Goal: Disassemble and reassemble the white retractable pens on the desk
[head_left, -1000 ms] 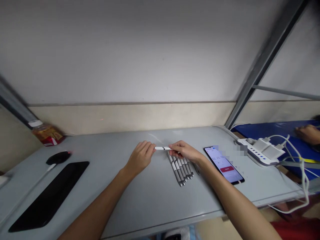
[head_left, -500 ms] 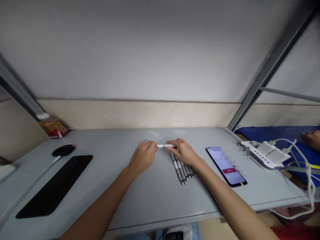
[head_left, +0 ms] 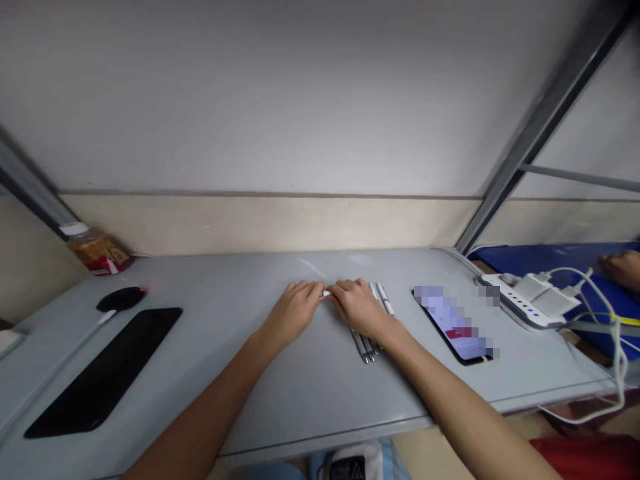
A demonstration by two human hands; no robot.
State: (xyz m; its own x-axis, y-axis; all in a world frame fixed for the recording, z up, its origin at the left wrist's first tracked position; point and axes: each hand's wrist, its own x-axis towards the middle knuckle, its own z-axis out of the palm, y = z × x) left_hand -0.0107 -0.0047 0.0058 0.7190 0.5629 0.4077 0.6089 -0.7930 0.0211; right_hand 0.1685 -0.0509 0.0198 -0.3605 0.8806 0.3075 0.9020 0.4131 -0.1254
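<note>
My left hand [head_left: 294,311] and my right hand [head_left: 357,306] meet at the middle of the grey table [head_left: 300,380]. Their fingertips pinch a short white pen [head_left: 326,293] between them, and only a sliver of it shows. Under my right hand lies a row of several grey and white pens [head_left: 369,345] side by side, tips towards me. More white pens [head_left: 384,297] stick out beyond the right hand's far side.
A phone [head_left: 456,328] with a lit screen lies right of the pens. A white power strip [head_left: 525,301] with chargers and cables sits at the table's right end. At left lie a black pad [head_left: 103,369], a black mouse [head_left: 120,299] and a jar [head_left: 96,252]. Another person's hand [head_left: 619,268] rests on a blue surface far right.
My hands have drawn closer together, so the white pen between them is nearly covered. My right hand now lies lower over the row of pens.
</note>
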